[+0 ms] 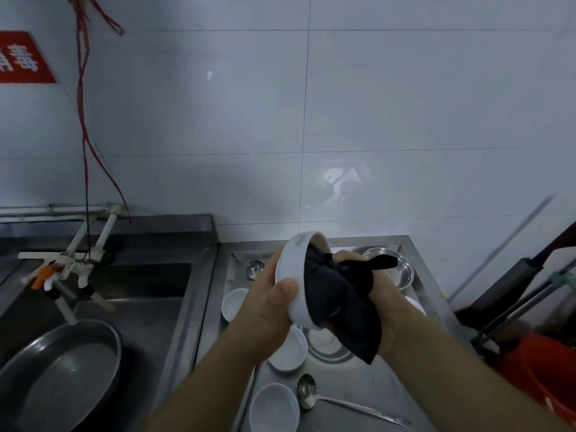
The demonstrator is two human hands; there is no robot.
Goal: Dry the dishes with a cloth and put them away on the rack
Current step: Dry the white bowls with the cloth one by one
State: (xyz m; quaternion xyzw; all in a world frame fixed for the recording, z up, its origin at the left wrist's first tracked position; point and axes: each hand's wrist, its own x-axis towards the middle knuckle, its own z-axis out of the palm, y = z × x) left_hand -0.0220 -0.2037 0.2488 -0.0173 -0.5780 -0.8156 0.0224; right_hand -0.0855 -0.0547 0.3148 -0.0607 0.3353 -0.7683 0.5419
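wall (374, 88): white tile (glossy, dim light) | red sign (23, 57) left | steel sink (140, 285) below

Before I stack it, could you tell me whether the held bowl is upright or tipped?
Tipped: the bowl faces sideways toward the cloth pushed inside.

White bowl (294, 275), black cloth (339, 302), red sign (21, 57), orange bucket (542, 372), grey steel sink (149, 294)

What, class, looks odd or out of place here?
Red string dangles down the wall onto the taps, an odd thing over a sink. A spoon lies loose among the bowls. Nothing looks spilled or broken.
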